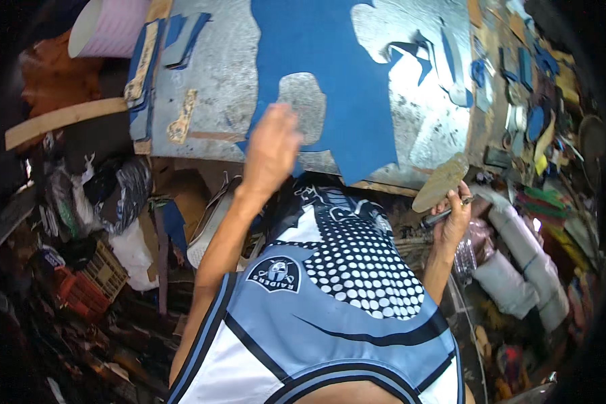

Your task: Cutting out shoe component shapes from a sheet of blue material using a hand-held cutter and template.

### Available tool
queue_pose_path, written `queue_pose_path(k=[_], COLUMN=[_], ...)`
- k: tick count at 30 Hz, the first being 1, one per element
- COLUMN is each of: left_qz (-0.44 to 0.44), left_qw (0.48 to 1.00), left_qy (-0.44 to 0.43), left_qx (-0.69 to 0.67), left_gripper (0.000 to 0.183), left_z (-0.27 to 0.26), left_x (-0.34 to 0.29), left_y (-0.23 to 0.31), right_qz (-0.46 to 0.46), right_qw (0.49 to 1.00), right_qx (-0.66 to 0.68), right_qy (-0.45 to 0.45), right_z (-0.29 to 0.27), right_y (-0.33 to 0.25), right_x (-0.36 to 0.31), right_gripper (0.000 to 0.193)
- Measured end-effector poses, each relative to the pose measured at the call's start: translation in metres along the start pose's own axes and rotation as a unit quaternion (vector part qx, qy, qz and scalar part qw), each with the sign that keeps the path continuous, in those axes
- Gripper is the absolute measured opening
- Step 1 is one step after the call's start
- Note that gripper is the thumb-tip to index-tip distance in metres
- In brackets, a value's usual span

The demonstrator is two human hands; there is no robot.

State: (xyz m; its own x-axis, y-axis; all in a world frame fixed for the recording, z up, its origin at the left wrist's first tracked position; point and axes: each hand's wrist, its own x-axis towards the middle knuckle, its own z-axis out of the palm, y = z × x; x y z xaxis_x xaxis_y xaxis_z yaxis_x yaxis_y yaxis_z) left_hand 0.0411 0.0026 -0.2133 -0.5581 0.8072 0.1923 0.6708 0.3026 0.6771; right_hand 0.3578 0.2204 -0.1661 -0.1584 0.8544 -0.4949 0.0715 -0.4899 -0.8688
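Note:
A sheet of blue leather (360,81) with cut-out gaps lies over the grey metal work surface (229,60). My left hand (273,145) is at the sheet's near left edge. Motion smears its fingers, and I cannot tell whether it touches the leather. Off the table's near right corner, my right hand (453,219) is closed on a flat, yellowish sole-shaped template (443,183). A slim dark-handled tool (438,217) is in the same hand; its kind is unclear.
A narrow tan pattern piece (182,118) lies left of the leather, with blue offcuts (187,40) behind it. Dark scraps (414,50) are on the right. Plastic-wrapped rolls (518,236) stand right of me; a crate (104,273) sits low on the left.

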Motion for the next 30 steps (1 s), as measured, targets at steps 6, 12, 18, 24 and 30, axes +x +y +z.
queue_pose_path(k=[6,12,18,24,30], left_qz=[-0.348,-0.343,-0.4,-0.373,-0.352], left_qw=[0.922,0.92,0.879,0.911,0.914], left_qy=[0.089,0.065,0.029,-0.042,-0.154], left_qx=[-0.146,-0.18,-0.257,-0.171,-0.132], left_gripper=[0.039,0.039,0.044,0.04,0.032], left_z=[-0.054,-0.048,-0.047,-0.047,-0.059], left_x=[-0.042,-0.044,-0.027,-0.007,0.018], left_y=[-0.038,-0.04,-0.059,-0.078,-0.077], right_qz=[0.025,0.019,0.047,0.037,0.026], right_qw=[0.997,0.991,0.98,0.979,0.986], right_qx=[-0.022,-0.105,-0.153,-0.174,-0.162], right_qy=[-0.07,-0.083,-0.118,-0.103,-0.037], right_z=[0.025,0.047,0.073,0.094,0.093], right_y=[0.003,0.005,0.009,0.018,0.025], right_x=[0.006,0.007,-0.008,-0.017,-0.033], right_gripper=[0.041,0.036,0.031,0.036,0.037])
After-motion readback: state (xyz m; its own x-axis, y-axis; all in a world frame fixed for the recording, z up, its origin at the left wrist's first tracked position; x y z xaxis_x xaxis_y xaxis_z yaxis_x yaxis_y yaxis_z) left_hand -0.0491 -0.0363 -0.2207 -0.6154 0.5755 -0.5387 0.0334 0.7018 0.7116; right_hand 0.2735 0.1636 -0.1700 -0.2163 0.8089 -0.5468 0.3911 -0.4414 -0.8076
